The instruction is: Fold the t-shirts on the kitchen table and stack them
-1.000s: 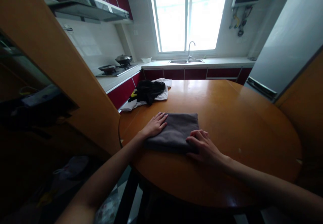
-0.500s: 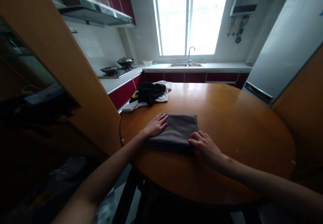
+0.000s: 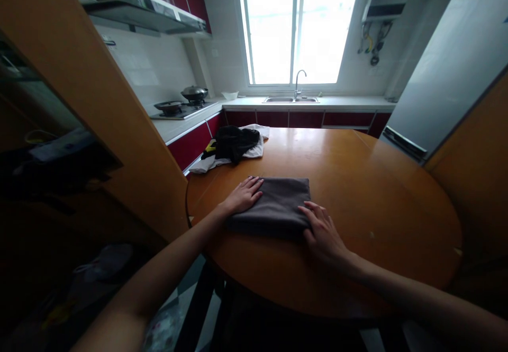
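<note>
A dark grey cloth [image 3: 278,201], folded into a flat rectangle, lies near the front edge of the round wooden table [image 3: 349,182]. My left hand [image 3: 243,196] rests flat on the cloth's left side, fingers stretched out. At the right edge is my right hand [image 3: 320,229], its fingers apart and the fingertips touching the cloth near the front right corner. Whether the cloth is a garment cannot be made out from its folded shape.
A loose heap of black and white clothes [image 3: 236,144] with a bit of yellow lies at the table's far left. Behind the table are a counter with a sink [image 3: 291,99] and a stove with pans [image 3: 194,93]. A fridge [image 3: 456,71] stands at the right.
My right hand has loosened from a pinch at the cloth's right edge and its fingers have spread. The left hand stays on the cloth. The view has shifted slightly.
</note>
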Demonstrator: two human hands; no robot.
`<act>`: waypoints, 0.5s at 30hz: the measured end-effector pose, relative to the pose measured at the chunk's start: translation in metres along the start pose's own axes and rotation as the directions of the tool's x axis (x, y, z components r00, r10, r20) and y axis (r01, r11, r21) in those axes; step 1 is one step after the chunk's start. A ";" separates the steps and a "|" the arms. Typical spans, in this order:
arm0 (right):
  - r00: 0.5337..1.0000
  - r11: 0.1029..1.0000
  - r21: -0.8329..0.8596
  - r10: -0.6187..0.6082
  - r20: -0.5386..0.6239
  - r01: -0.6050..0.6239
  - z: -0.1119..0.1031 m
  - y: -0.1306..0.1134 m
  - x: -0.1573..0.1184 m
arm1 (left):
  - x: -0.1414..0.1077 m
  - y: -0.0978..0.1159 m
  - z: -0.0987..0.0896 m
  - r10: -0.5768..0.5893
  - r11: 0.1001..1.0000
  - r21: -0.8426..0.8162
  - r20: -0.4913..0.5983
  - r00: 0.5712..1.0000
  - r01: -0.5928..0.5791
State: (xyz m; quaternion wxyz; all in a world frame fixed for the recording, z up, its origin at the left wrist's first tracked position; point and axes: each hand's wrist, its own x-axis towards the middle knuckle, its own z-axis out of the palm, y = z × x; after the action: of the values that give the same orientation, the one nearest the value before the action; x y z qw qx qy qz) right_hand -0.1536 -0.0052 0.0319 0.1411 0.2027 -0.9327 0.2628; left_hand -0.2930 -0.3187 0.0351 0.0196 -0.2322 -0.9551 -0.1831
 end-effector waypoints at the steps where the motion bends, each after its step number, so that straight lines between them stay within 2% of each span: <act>1: 1.000 1.000 0.016 -0.007 -0.004 0.007 -0.001 0.001 -0.001 | 0.000 0.000 0.000 0.003 1.000 -0.007 -0.002 1.000 -0.003; 7: 0.989 0.992 -0.065 -0.105 0.106 0.113 0.004 0.012 -0.012 | 0.000 0.000 -0.001 0.000 1.000 -0.017 0.002 1.000 0.000; 10: 0.975 0.987 -0.100 -0.101 0.200 0.123 0.004 0.017 -0.016 | -0.001 0.002 -0.001 -0.001 0.999 -0.037 -0.002 1.000 0.001; 13: 0.926 0.995 -0.045 -0.063 0.373 0.085 -0.012 0.019 -0.006 | -0.001 0.003 -0.004 -0.011 0.999 -0.047 0.012 1.000 0.012; 15: 0.915 0.999 0.016 -0.041 0.401 0.037 -0.028 0.018 0.012 | 0.000 0.005 -0.010 -0.015 0.999 -0.044 0.045 0.999 0.017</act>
State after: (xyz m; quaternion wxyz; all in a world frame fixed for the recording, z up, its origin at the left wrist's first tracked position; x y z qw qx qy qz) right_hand -0.1678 0.0204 0.0517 -0.0489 0.2715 -0.9365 0.2166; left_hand -0.2906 -0.3181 0.0466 -0.0083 -0.2287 -0.9528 -0.1993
